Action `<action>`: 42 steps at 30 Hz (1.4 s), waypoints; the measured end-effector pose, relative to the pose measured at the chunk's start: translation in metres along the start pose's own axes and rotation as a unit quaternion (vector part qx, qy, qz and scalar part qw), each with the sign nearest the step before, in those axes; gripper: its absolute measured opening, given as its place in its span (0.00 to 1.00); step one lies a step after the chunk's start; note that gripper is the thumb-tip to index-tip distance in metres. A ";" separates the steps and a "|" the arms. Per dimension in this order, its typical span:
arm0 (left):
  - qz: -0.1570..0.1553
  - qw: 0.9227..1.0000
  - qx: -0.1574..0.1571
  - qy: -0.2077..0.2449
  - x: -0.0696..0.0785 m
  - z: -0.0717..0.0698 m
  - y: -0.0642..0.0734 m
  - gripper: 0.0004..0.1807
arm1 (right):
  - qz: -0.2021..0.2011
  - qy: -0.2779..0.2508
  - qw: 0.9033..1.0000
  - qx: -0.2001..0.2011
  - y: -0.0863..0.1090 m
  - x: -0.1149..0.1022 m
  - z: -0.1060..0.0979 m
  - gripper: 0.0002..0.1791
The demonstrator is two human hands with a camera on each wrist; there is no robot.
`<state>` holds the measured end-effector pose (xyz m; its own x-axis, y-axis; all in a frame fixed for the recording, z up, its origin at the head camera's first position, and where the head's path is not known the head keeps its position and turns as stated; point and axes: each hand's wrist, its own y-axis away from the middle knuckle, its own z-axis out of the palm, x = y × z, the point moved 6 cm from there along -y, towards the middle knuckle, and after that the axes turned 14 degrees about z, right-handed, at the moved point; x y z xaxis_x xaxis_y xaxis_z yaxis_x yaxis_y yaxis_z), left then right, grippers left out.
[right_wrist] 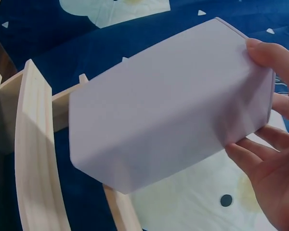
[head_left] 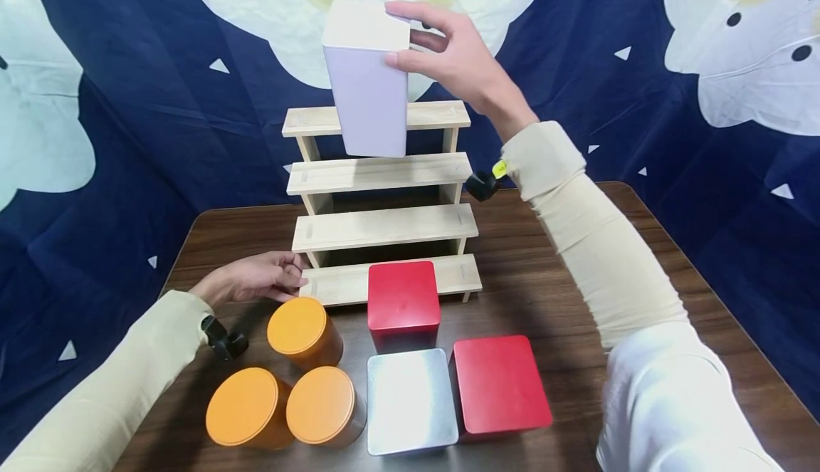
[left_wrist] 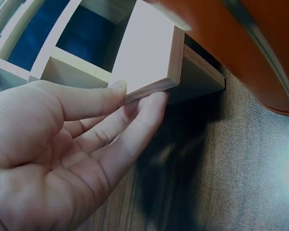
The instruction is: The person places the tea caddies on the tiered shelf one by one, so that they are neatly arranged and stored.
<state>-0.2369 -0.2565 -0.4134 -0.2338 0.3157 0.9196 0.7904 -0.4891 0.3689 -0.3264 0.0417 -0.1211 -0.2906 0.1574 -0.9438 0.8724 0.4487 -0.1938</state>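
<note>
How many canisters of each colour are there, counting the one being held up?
Orange round canisters: 3
Red square-topped canisters: 2
Silver-topped square canister: 1
Pale lilac canister, in the right hand: 1
Total: 7

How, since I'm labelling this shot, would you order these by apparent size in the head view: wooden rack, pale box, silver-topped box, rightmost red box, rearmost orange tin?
1. Wooden rack
2. Pale box
3. Silver-topped box and rightmost red box: too alike to rank
4. Rearmost orange tin
</note>
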 end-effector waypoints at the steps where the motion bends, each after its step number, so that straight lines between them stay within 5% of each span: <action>1: 0.000 1.000 0.000 0.000 0.000 0.000 0.000 0.11 | -0.001 -0.016 1.000 -0.001 -0.004 0.002 0.002 0.36; 17: -0.008 1.000 0.004 -0.009 -0.001 0.001 0.005 0.10 | 0.021 0.001 1.000 0.011 -0.032 -0.002 0.035 0.34; 42: -0.003 0.999 0.008 -0.043 0.005 0.000 0.000 0.13 | 0.063 0.113 0.988 0.084 -0.074 0.001 0.039 0.30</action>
<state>-0.2379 -0.2551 -0.4092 -0.1890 0.3872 0.9024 0.7986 -0.4741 0.3707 -0.3757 -0.0260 -0.1187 -0.2396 0.4035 -0.8830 0.9546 0.2636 -0.1385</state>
